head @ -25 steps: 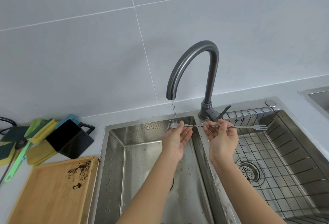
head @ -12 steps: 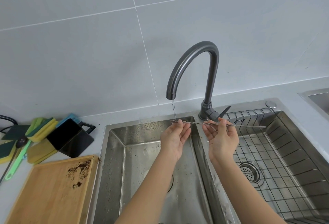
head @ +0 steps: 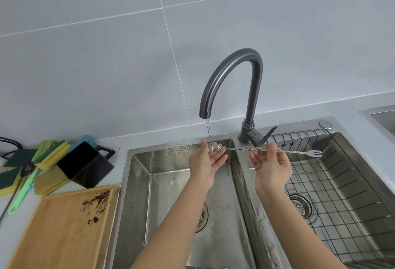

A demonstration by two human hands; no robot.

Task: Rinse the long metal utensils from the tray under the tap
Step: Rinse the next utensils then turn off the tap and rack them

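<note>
Grey-tiled wall, steel sink (head: 136,183); both hands (head: 272,167) pinching bar spoon (head: 245,149) under tap (head: 230,80).

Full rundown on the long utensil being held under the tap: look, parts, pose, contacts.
The bar spoon is a thin, shiny metal rod with a twisted shaft, a small spoon bowl at one end and a small fork at the other. It lies roughly level across the divider between the two sink basins. The bowl sits under the thin water stream, at the left hand fingertips; the right hand pinches the shaft past its middle. The fork end juts free over the right basin's wire rack.
</note>
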